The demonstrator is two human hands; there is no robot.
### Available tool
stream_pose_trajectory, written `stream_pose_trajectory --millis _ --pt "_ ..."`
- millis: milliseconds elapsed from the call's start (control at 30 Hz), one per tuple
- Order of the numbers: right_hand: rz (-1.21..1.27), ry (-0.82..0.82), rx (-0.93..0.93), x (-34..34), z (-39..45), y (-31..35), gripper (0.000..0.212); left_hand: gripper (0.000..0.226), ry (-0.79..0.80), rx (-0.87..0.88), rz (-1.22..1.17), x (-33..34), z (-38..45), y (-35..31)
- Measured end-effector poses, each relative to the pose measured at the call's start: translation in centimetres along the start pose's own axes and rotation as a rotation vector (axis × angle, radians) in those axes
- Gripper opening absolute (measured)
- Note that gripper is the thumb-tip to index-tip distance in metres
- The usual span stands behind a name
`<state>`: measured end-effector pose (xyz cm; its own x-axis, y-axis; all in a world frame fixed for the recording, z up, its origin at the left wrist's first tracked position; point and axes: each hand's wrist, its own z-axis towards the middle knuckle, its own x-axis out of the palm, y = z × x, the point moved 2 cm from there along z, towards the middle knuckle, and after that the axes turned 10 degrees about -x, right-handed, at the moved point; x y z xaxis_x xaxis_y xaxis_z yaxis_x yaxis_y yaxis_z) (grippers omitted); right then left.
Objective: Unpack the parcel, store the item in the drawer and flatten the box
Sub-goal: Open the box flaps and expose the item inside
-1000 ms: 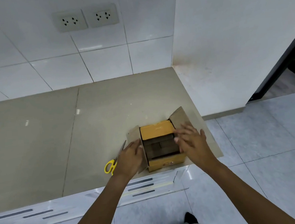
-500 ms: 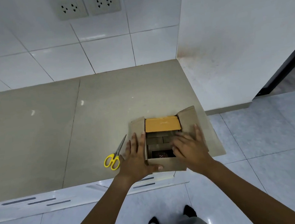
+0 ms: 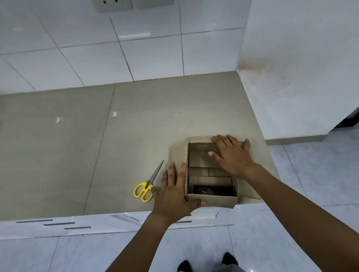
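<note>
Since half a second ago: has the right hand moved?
Yes. The right hand has moved away from the front edge of the counter, toward the tiled wall, and now lies flat on the far flap of the box.

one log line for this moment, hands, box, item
left hand: flat on left flap | right hand: flat on right flap | brown cardboard box: open | dark item: inside | yellow-handled scissors: left of box

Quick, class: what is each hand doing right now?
Left hand: open, pressing the box's left flap flat.
Right hand: open, pressing the right flap.
</note>
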<state>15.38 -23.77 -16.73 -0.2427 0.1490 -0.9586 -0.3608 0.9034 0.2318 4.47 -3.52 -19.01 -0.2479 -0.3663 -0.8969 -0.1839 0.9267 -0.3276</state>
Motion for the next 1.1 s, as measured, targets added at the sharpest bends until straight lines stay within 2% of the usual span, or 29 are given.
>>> stream_pose_trajectory --millis 67,167,233,400,567,700,967,1033,1100 --pt "-0.125 -0.054 -0.025 -0.3 -0.3 0.7 0.064 0.118 -0.019 -0.012 0.002 0.3 0.0 -0.2" --pt "-0.261 -0.205 -0.157 -0.8 -1.5 2.7 0.063 0.115 -0.012 -0.038 -0.047 0.7 0.5 -0.8" --pt "-0.245 -0.162 -0.199 -0.5 -2.2 3.8 0.061 0.114 0.005 -0.038 -0.061 0.6 1.2 -1.4" --pt "-0.113 -0.045 -0.106 0.1 -2.5 3.4 0.056 0.113 -0.017 -0.131 0.006 -1.1 4.6 -3.0" --pt "-0.043 0.024 -0.020 -1.2 -0.4 2.8 0.064 0.113 0.113 -0.191 0.094 -3.1 7.8 -3.8" --pt "-0.016 0.179 0.028 -1.6 0.8 2.1 0.069 0.112 0.175 -0.202 0.103 -4.0 8.7 -4.0" --pt "0.030 0.222 0.084 -1.9 1.7 2.3 0.075 0.113 0.218 -0.181 0.086 -4.7 8.0 -4.3" --pt "0.004 0.162 0.080 -2.6 1.4 2.3 0.068 0.115 0.212 -0.171 0.117 -4.7 8.2 -4.3" --pt "-0.016 -0.063 0.072 -3.0 0.4 3.1 0.061 0.117 0.193 -0.152 0.125 -4.2 8.2 -4.1"
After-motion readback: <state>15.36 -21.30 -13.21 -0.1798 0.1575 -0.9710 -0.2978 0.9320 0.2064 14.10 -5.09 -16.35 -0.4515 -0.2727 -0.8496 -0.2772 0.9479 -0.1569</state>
